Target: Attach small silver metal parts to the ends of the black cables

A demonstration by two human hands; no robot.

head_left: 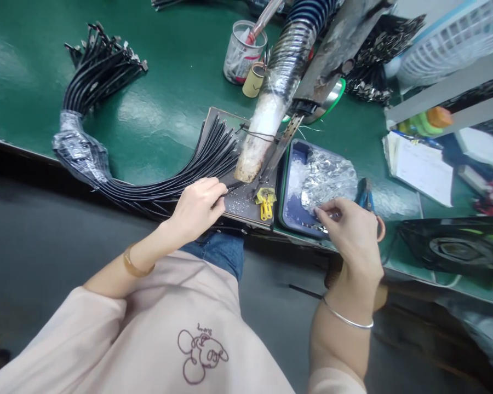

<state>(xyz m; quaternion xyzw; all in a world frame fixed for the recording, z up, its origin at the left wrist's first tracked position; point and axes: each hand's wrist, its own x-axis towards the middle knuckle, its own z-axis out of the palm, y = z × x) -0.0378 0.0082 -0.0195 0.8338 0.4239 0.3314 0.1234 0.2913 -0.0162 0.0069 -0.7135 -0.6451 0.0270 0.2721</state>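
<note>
My left hand (199,205) is closed in a pinch on the end of one black cable (233,187), at the near edge of a dark work plate (246,205). A fan of black cables (207,158) lies across that plate, and their far part is bundled in plastic wrap (80,150). My right hand (351,232) reaches into a blue tray (290,213) of small shiny metal parts (326,178), its fingertips pinched on a small metal piece (331,214). A yellow clip (265,202) lies on the plate between my hands.
A wrapped extraction hose (271,104) hangs down over the plate. A second bundle of black cables (101,60) lies at the far left on the green table (168,93). A clear cup (242,52), a white basket (452,41), papers (421,167) and a black fan (456,249) stand around.
</note>
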